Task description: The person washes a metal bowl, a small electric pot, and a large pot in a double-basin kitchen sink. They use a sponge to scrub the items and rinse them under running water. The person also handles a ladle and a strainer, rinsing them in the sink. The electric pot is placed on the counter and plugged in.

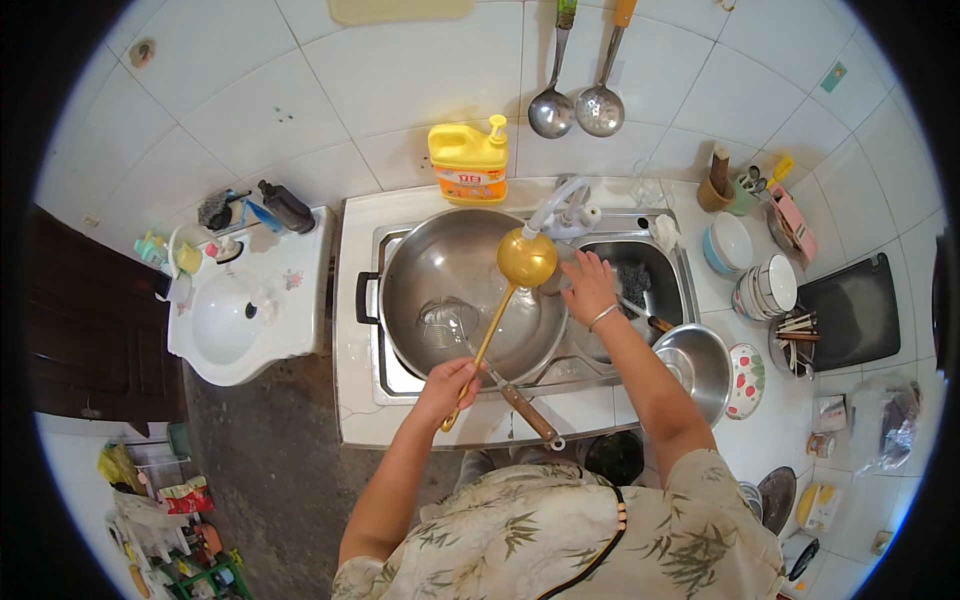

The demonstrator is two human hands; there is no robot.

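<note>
My left hand (447,392) is closed around the handle of a gold ladle (526,260). The ladle's bowl is raised over a large steel wok (405,285), right under the hose-like end of the faucet (555,200). Beside that bowl, my right hand (590,288) reaches over the sink divider with fingers stretched out and apart, holding nothing I can see. A wire skimmer (448,318) rests in the wok, its wooden handle (527,412) sticking out over the near rim. The wok sits in the left basin of the sink and has a black side handle.
In the right basin lies a dark scrubber (633,280). A steel bowl (695,365) stands at its near right corner, with stacked bowls (765,287) farther right. Behind the wok is a yellow detergent jug (468,165). Two ladles (600,108) hang on the wall.
</note>
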